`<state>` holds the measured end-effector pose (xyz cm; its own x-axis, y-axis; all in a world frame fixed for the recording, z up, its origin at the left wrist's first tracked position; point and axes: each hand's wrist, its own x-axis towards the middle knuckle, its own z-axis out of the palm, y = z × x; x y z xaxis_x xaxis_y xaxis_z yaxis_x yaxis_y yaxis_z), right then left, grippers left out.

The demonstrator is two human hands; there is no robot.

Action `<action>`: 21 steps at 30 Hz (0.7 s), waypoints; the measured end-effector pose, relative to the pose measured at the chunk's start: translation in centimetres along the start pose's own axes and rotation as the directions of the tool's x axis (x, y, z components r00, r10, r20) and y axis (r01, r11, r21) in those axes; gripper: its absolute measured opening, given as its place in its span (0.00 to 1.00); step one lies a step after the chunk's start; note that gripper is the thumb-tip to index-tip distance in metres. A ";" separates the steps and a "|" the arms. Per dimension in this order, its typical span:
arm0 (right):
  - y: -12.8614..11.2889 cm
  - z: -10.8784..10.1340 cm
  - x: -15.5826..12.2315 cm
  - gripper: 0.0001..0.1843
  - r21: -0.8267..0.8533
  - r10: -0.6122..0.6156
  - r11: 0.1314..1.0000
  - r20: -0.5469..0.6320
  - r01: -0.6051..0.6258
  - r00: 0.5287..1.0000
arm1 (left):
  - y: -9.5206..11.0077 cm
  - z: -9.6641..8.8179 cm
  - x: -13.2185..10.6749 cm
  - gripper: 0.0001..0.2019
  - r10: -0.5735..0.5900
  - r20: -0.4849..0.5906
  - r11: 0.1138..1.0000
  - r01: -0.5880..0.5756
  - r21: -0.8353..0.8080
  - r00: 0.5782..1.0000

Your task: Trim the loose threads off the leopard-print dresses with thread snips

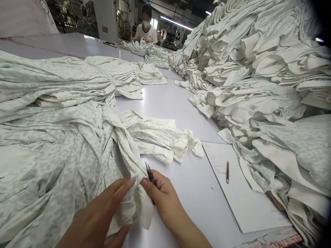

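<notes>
My left hand (99, 215) grips a gathered fold of pale green printed knit fabric (137, 203) between its fingers and thumb. The fabric runs up from a large bundle of matching garments (51, 137) on the left of the table. My right hand (162, 196) is shut on a small pair of metal thread snips (150, 174), with the tips pointing up and away from me. The snips are right beside the fold, and their tips look clear of the cloth. Part of the fabric is hidden under my left hand.
A sheet of printed paper (245, 186) lies on the white table (168, 103) with a pen (227, 171) on it. A tall heap of folded garments (258, 62) rises along the right. More bundles lie ahead, and a co-worker (146, 34) sits at the far end.
</notes>
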<state>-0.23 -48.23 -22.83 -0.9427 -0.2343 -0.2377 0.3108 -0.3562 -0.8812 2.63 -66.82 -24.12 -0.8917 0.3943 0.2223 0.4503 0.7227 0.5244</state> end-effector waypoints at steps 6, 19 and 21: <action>0.3 -0.3 -1.6 0.05 -0.417 -0.263 0.889 -0.126 0.190 0.956 | -0.5 0.4 0.7 0.19 -0.468 0.305 0.507 0.535 -0.676 0.829; 1.9 -0.7 -2.2 0.19 -0.711 -0.491 0.480 0.268 0.514 0.829 | 2.0 -0.4 1.0 0.14 -0.622 0.389 0.162 0.598 -0.785 0.679; 1.4 -0.5 -2.5 0.13 -0.682 -0.432 0.581 0.204 0.444 0.878 | 1.7 0.0 0.2 0.16 -0.621 0.060 0.553 0.490 -0.674 0.782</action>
<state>2.47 -47.66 -23.68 -0.9376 -0.2362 0.2554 -0.3212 0.3060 -0.8962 3.19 -65.49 -23.12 -0.9738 -0.1064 -0.2009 -0.2195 0.2103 0.9527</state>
